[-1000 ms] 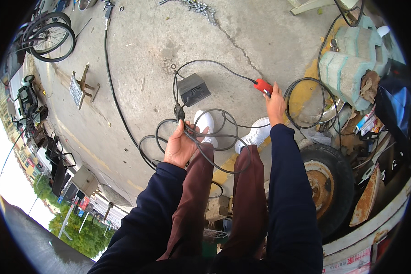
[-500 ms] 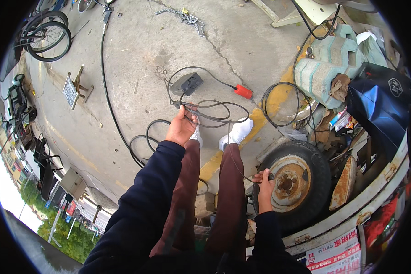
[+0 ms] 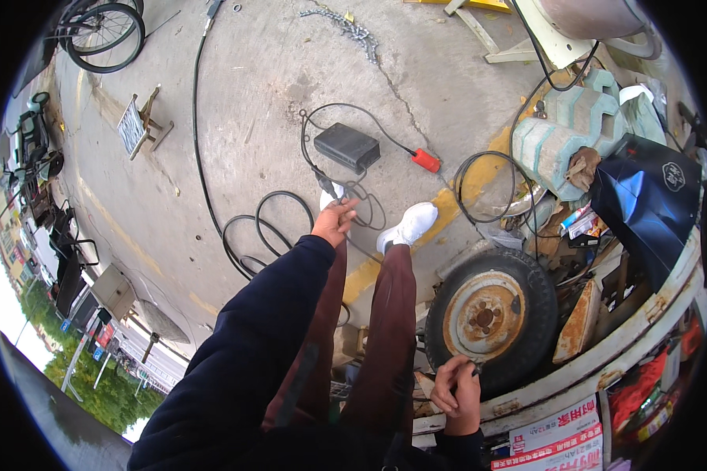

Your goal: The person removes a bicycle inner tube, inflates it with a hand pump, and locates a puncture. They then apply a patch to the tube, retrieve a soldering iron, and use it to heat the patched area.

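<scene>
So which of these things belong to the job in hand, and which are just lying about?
Seemingly part of the job:
cable, held in the left hand
small dark piece, at the right hand
black box
red plug

Seemingly just lying about:
wheel
chain
stool
blue bag

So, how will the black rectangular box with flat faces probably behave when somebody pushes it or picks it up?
The black rectangular box looks rigid, with straight edges, so it would probably keep its shape. Its flat faces suggest it may slide or tip, but hardly roll. The surface appears matte, so perhaps not very slippery.
</scene>
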`<state>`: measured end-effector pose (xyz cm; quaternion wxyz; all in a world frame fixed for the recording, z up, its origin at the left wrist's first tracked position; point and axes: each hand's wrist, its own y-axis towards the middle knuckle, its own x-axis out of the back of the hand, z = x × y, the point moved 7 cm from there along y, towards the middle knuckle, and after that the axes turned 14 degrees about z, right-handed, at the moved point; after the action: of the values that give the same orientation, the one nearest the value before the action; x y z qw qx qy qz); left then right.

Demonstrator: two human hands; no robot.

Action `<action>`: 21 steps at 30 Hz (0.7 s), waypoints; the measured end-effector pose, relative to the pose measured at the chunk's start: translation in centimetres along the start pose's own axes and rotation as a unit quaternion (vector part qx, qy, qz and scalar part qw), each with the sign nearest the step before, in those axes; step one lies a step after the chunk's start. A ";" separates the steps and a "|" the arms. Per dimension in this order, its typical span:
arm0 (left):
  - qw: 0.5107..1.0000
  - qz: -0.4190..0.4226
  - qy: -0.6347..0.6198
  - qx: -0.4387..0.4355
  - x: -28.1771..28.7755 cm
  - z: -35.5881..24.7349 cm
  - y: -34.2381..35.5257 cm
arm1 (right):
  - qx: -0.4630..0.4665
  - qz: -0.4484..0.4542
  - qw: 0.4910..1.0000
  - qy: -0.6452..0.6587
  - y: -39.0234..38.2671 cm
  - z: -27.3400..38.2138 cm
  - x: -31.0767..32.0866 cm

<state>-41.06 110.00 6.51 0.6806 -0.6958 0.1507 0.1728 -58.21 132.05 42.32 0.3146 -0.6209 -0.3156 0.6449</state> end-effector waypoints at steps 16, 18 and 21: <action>0.990 -0.062 0.115 -0.052 9.5 -9.5 -3.6 | 0.334 -0.084 0.931 -0.124 -10.9 16.4 1.4; 0.960 -0.137 0.240 -0.052 12.1 -16.6 -5.3 | 0.282 -0.195 0.935 -0.097 -10.1 14.0 3.1; 0.874 -0.216 0.435 -0.039 14.5 -27.8 -8.2 | 0.203 -0.177 0.957 -0.112 -6.8 10.4 3.2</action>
<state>-23.46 82.83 7.74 0.5390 -0.7421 0.2706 -0.2923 -68.56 138.51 46.08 0.5054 -0.4019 -0.3162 0.6950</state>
